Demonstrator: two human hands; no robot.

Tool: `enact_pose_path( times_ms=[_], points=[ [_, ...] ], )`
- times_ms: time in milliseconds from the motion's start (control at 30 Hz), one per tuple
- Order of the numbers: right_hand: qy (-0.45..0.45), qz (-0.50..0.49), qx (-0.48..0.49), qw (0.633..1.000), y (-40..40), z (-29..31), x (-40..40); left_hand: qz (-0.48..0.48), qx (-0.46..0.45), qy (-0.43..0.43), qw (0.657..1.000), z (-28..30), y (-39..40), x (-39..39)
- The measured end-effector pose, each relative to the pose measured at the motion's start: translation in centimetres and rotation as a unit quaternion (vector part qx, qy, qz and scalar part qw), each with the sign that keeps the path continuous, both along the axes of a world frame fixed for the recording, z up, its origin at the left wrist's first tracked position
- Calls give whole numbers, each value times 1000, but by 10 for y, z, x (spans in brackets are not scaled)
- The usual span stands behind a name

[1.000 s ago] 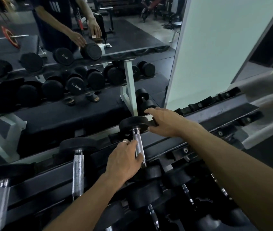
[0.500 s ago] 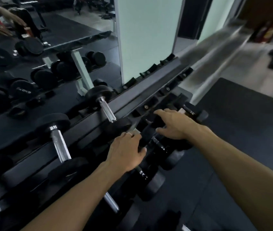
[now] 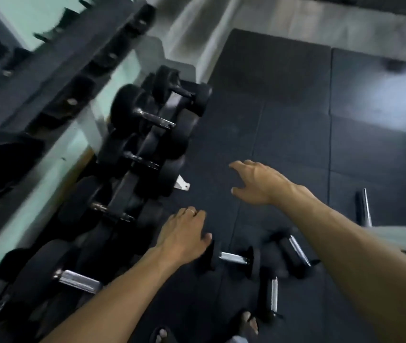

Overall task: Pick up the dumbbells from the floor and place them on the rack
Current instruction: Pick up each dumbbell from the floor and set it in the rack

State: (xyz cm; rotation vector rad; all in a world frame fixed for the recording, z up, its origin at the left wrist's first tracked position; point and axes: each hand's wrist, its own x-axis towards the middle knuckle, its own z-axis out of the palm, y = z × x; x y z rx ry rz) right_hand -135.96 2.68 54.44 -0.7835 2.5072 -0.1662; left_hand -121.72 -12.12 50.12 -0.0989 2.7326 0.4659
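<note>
Left hand (image 3: 184,236), empty like right hand (image 3: 258,184), partly hides a floor dumbbell (image 3: 232,258).

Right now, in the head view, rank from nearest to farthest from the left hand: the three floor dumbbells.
From the left hand:
1. Floor dumbbell beside its thumb, just right.
2. Tilted dumbbell and upright-handled dumbbell, farther right: too close to call.

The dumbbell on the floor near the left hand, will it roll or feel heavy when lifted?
The dumbbell probably feels heavy for its size, given its thick black heads. Those heads look round, so a push may roll it. Its shiny metal handle might be slippery.
</note>
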Motion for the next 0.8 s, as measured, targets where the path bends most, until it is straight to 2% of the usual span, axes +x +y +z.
enact_pose_path(
  times_ms=[133, 300, 500, 633, 800],
  points=[
    [-29, -38, 20, 999, 69, -67, -7, -47, 12, -37, 998, -64, 58, -15],
    [-85, -96, 47, 991, 121, -176, 3, -123, 16, -74, 989, -161, 92, -27],
    [-138, -185, 59, 971, 151, -339, 32, -198, 20, -168, 965, -317, 109, -45],
    [-153, -259, 42, 953, 168, -441, 56, -229, 25, -189, 955, -419, 127, -51],
    [-162, -349, 14, 923, 186, -531, 77, -253, 15, -223, 941, -520, 144, -56]
  ],
)
